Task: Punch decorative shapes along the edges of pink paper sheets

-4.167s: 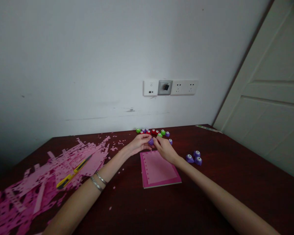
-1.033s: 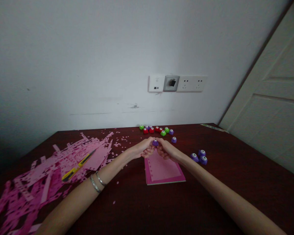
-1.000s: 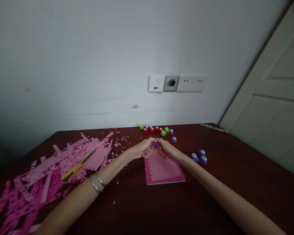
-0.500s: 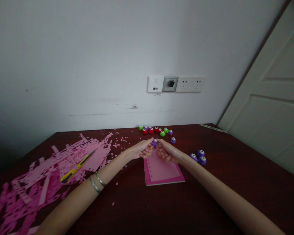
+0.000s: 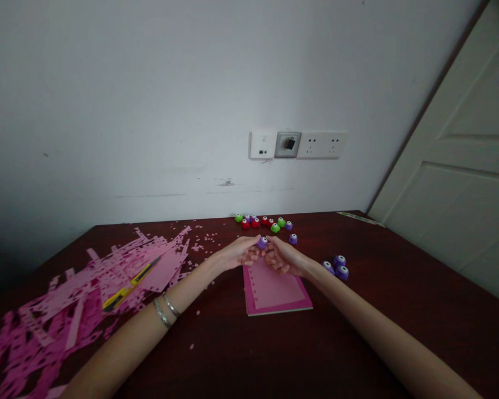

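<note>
My left hand (image 5: 240, 254) and my right hand (image 5: 283, 256) meet over the far edge of a stack of pink paper (image 5: 276, 291) on the dark table. Both pinch a small purple paper punch (image 5: 261, 243) between their fingertips, and the fingers of each hand are curled closed around it. The punch sits at the top edge of the pink sheet, which has a row of punched holes along its left side. Two bracelets circle my left wrist (image 5: 166, 309).
A row of small red, green and purple punches (image 5: 264, 223) lies near the wall, one purple punch (image 5: 293, 239) apart from it, and three purple ones (image 5: 336, 266) to the right. Pink paper scraps (image 5: 87, 293) and a yellow utility knife (image 5: 127, 284) cover the table's left. A door (image 5: 457, 183) stands right.
Since four seconds ago both hands have dropped and closed over the purple punch at the sheet's top edge. Over the last second they have hardly moved; only the camera has shifted slightly.
</note>
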Available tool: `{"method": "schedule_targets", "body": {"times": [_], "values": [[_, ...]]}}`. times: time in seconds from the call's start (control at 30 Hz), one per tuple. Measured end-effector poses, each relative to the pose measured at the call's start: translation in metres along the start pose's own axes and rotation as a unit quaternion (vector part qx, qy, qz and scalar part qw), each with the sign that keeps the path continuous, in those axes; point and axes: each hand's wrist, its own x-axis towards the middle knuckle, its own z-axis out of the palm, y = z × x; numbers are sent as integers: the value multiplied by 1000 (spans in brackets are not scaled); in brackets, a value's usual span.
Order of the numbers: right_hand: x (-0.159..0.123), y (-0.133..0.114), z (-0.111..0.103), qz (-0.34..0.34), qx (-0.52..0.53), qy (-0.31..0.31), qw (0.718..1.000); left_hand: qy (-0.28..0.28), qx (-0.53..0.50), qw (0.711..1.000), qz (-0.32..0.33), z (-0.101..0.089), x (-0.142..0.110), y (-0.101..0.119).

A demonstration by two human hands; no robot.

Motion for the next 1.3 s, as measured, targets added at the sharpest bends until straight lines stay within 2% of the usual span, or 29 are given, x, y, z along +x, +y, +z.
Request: {"method": "schedule_targets", "body": {"times": [0.2,0.3,0.37,0.43,0.47,0.53,0.6,0.67,0.83,0.97,1.03,1.13,1.3], "values": [[-1,-3,-8,-11,-83,28,996,52,84,992,73,2,-2,-1],[-4,-7,-15,-29,-180,72,981,87,124,983,104,1,-2,4],[-10,-14,-19,-95,-294,141,941,89,160,974,131,-1,-4,11],[-19,-22,-19,-229,-401,197,865,81,210,962,154,-3,-6,19],[-23,-25,-18,-295,-436,199,827,73,231,957,159,-3,-7,22],[-30,-31,-12,-374,-484,159,775,56,255,952,160,-3,-8,25],[-35,-32,-5,-395,-521,112,748,40,252,953,162,0,-9,26],[-37,-32,2,-396,-546,91,732,41,227,959,165,5,-9,25],[-35,-28,7,-411,-540,105,727,78,78,986,128,14,-9,22],[-35,-29,0,-419,-523,101,735,57,9,994,93,16,-8,21],[-36,-29,-4,-421,-508,96,745,51,14,995,80,16,-8,20],[-40,-27,-6,-405,-509,94,753,72,53,995,50,19,-7,18],[-50,-23,2,-393,-535,94,742,120,76,990,16,29,-7,16]]}}
